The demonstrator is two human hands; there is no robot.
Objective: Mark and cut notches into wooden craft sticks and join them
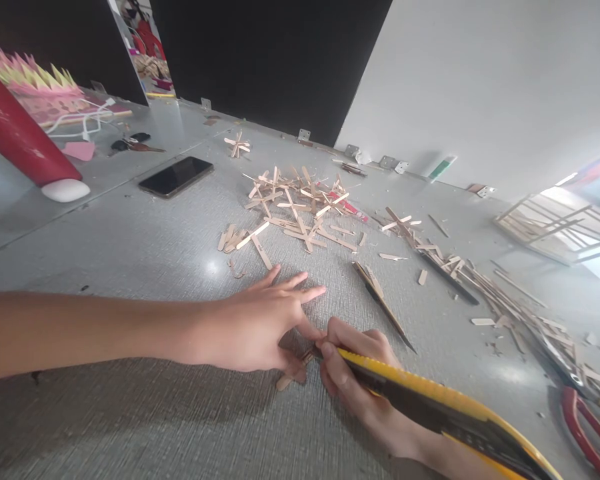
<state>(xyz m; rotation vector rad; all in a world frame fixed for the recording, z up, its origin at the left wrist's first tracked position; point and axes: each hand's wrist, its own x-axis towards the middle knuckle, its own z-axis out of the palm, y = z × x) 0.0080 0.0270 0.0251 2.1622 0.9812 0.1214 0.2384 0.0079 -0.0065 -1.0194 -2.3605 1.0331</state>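
Observation:
My right hand [357,370] is closed round a yellow-and-black utility knife [430,400], its tip down by my left fingertips. My left hand [260,327] rests on the grey table, holding down a small craft stick piece [284,383] with its thumb and index finger; the other fingers are spread. Most of that piece is hidden under the thumb, and the blade's contact with it is hard to make out. Beyond my hands lies a loose pile of wooden craft sticks [295,207], some joined into crosses. A narrow pointed tool [385,307] lies to the right.
A black phone [177,177] lies at the back left, near a red cylinder [25,127] with a white end. Thin wood strips [500,293] are strewn along the right, beside red-handled pliers [587,427]. A stick frame [560,230] stands at the far right.

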